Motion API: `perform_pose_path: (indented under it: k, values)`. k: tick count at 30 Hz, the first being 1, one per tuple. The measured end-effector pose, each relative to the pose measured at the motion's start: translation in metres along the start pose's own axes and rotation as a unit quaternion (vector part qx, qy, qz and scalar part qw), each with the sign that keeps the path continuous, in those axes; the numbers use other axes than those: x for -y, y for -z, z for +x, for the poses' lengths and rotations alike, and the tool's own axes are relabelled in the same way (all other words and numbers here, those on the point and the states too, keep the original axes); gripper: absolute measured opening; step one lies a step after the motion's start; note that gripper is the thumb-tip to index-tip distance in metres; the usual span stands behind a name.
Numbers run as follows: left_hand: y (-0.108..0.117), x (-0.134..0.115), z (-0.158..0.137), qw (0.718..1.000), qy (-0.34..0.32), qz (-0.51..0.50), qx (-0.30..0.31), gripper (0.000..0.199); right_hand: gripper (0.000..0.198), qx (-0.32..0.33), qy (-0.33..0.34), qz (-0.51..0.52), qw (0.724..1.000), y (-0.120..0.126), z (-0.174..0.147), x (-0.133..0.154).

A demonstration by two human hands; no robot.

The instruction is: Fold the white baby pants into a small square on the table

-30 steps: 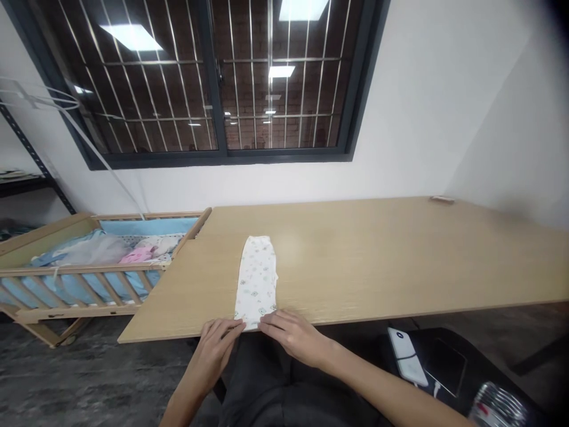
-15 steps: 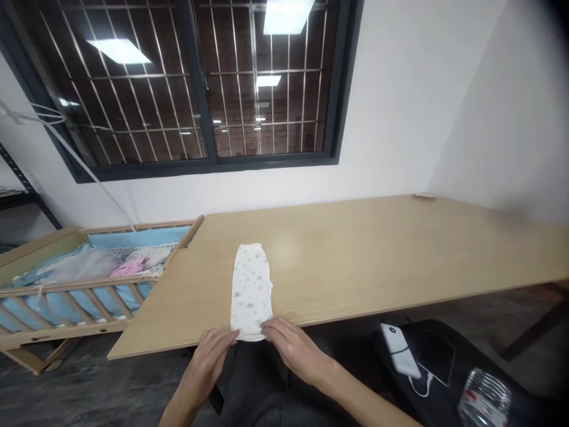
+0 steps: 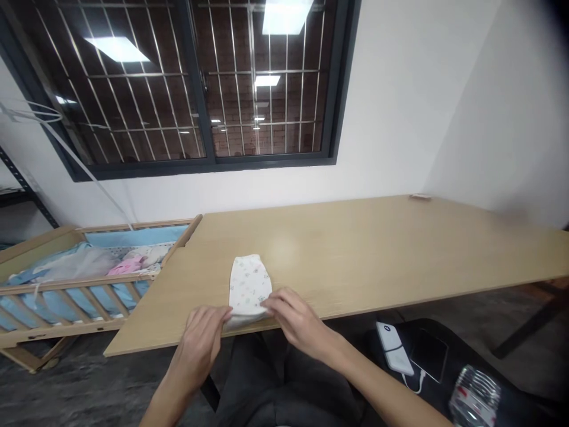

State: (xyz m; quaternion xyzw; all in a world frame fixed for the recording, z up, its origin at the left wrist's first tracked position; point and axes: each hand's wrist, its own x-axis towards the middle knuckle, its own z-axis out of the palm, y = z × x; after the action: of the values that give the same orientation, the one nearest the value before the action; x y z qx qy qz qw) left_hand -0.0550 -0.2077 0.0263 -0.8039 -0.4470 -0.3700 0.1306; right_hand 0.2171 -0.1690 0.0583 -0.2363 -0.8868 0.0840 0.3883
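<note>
- I have the left hand (image 3: pixel 202 335) pinching the near-left corner of a small white printed garment (image 3: pixel 249 283), thumb and fingers closed on the fabric.
- I have the right hand (image 3: pixel 297 322) gripping the near-right corner in the same way, its wrist angled in from four o'clock.
- Between the two hands the garment's near edge is raised, and a pale layer shows under it; the far part lies flat, pointing to twelve o'clock.
- The garment sits at the near edge of the wooden surface (image 3: pixel 355 255), left of its middle.
- Taking the garment as the clock's centre, I see the wooden crib (image 3: pixel 66 285) at nine o'clock, just beside the surface, with a pink cloth (image 3: pixel 127 265) among the bedding.
- At two o'clock a small flat object (image 3: pixel 420 197), too small to identify, rests at the back of the surface.
- Towards four o'clock, a black seat (image 3: pixel 462 359) carries a white device (image 3: pixel 395 349), a dark phone (image 3: pixel 430 354) and a clear plastic bottle (image 3: pixel 475 396).
- Towards twelve o'clock I see a barred window (image 3: pixel 198 89).
</note>
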Motion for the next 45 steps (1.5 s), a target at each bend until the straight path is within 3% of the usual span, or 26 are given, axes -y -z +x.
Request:
perform_pose_path:
  k: [5,9,13,17,22,25,28,31,34,37,45]
  values:
    - [-0.020,0.033,0.073,0.988,0.102,0.096,0.069,0.029,0.025,-0.014,-0.082,0.029,0.996,-0.017,0.060,-0.061]
    - [-0.045,0.058,0.123,0.958,0.188,0.138,0.166,0.032,0.025,0.044,-0.162,-0.002,0.986,-0.041,0.103,-0.123]
    - [-0.077,0.073,0.148,0.944,0.210,0.151,0.203,0.033,0.026,0.087,-0.276,-0.033,0.957,-0.066,0.126,-0.170]
    - [-0.096,0.078,0.155,0.935,0.222,0.163,0.223,0.032,0.027,0.102,-0.303,-0.038,0.947,-0.080,0.130,-0.189]
    - [-0.092,0.052,0.136,0.934,0.226,0.186,0.205,0.037,0.035,0.070,-0.299,-0.066,0.949,-0.078,0.123,-0.180]
    - [-0.089,0.011,0.097,0.943,0.203,0.187,0.185,0.045,0.042,0.075,-0.190,-0.053,0.977,-0.073,0.116,-0.153]
    - [-0.095,-0.030,0.049,0.957,0.160,0.203,0.129,0.055,0.050,0.168,-0.053,0.011,0.984,-0.073,0.106,-0.117]
    - [-0.106,-0.050,0.018,0.957,0.159,0.217,0.114,0.061,0.055,0.279,0.024,0.065,0.958,-0.080,0.094,-0.089]
    - [-0.112,-0.052,0.009,0.953,0.166,0.215,0.136,0.063,0.058,0.360,0.020,0.078,0.929,-0.088,0.088,-0.082]
    - [-0.111,-0.049,0.010,0.950,0.177,0.212,0.147,0.064,0.063,0.394,-0.009,0.068,0.917,-0.096,0.090,-0.094]
    - [-0.102,-0.056,0.016,0.949,0.205,0.194,0.141,0.061,0.067,0.356,-0.056,-0.017,0.933,-0.116,0.118,-0.148]
